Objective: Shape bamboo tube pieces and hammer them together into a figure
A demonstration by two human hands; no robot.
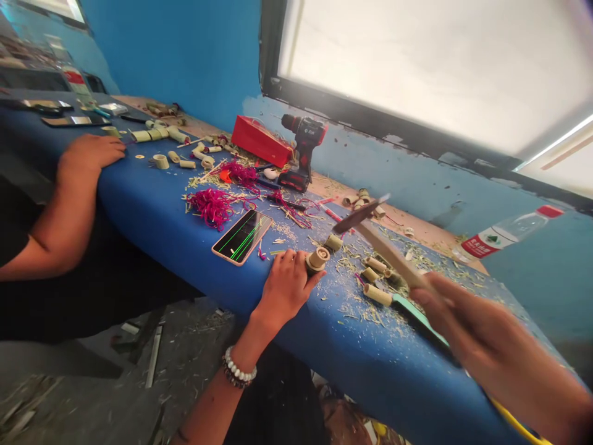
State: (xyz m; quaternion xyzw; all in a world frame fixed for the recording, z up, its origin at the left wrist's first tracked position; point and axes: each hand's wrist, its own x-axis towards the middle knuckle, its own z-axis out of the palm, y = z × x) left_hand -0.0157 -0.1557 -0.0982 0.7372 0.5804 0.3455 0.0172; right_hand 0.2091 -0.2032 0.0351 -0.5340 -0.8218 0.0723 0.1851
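My left hand (286, 287), with a beaded bracelet on the wrist, grips an upright bamboo piece (317, 258) on the blue-covered table. A narrower tube seems to stand in its top. My right hand (482, 334) is closed around the wooden handle of a hammer (386, 247). The hammer's dark metal head is raised above and to the right of the held piece, apart from it. Just behind the held piece is another short bamboo tube (333, 242). Several cut bamboo tubes (377, 294) lie between my hands, beside a green-handled tool (419, 318).
A phone (243, 237) lies left of my left hand. Behind it are pink string (210, 209), a cordless drill (303, 148) and a red box (260, 141). A water bottle (504, 235) stands at right. At left, a co-worker's hand (95, 150) rests near bamboo pieces.
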